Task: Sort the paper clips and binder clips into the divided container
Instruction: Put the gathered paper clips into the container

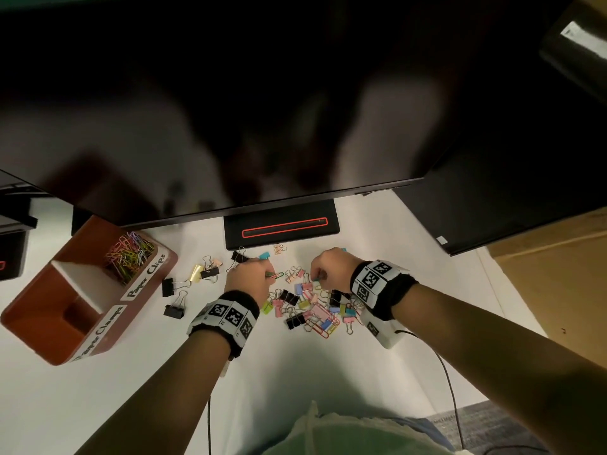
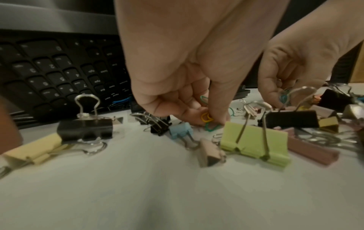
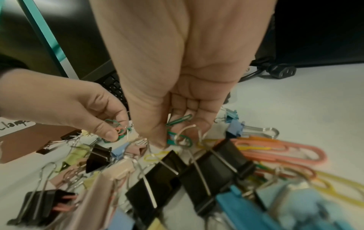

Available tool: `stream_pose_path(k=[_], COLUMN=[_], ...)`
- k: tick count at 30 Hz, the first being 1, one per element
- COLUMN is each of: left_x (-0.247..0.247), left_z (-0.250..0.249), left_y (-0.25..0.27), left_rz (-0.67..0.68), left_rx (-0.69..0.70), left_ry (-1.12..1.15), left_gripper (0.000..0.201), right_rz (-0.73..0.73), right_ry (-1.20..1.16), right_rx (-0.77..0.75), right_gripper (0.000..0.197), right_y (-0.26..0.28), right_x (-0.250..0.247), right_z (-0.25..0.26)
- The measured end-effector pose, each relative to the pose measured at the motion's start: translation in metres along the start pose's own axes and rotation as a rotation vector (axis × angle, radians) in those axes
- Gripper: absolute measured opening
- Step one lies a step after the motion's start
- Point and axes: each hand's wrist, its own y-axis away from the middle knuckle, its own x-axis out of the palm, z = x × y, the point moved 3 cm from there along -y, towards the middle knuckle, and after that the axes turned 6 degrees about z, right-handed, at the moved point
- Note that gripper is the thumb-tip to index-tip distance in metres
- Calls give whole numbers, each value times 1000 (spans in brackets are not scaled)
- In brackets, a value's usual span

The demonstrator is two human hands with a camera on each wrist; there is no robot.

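A brown divided container (image 1: 39, 323) stands at the left; its "Paper Clips" compartment holds several coloured paper clips (image 1: 129, 254). A pile of binder clips and paper clips (image 1: 312, 310) lies on the white table between my hands. My left hand (image 1: 267, 274) pinches a few small paper clips (image 2: 207, 119), yellow and green, just above the table. My right hand (image 1: 317, 277) hovers over the pile's far edge with its fingers curled round green paper clips (image 3: 178, 121). In the right wrist view, large black binder clips (image 3: 197, 174) lie under that hand.
A monitor stand base (image 1: 282, 228) with a red outline sits just beyond the pile, under a dark screen. A black keyboard (image 2: 59, 74) lies behind the left hand. Loose black binder clips (image 1: 174, 310) lie near the container. A cardboard box (image 1: 558, 274) stands at the right.
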Motion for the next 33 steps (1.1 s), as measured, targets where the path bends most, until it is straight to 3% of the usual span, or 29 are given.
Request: stream_pose_path(k=[7,12,26,29,33], left_x=[-10,-17,-49,-73,-114], left_z=[11,14,61,89,135], left_y=[16,25,61,73,90], left_rz=[-119,-142,-241,-290,-380], left_rx=[19,29,38,-10,-97], left_ry=[219,253,365,404,451], left_gripper=[13,15,10,11,9], right_rz=[-44,-10,24,-71,-221], right_ry=[2,147,211,186,187], right_rx=[4,3,115,100,-68], right_gripper=[18,21,19,20,21], right_y=[8,8,4,7,-9], right_x=[-1,12,10,-9,-35], right_z=[-1,7,22,47,129])
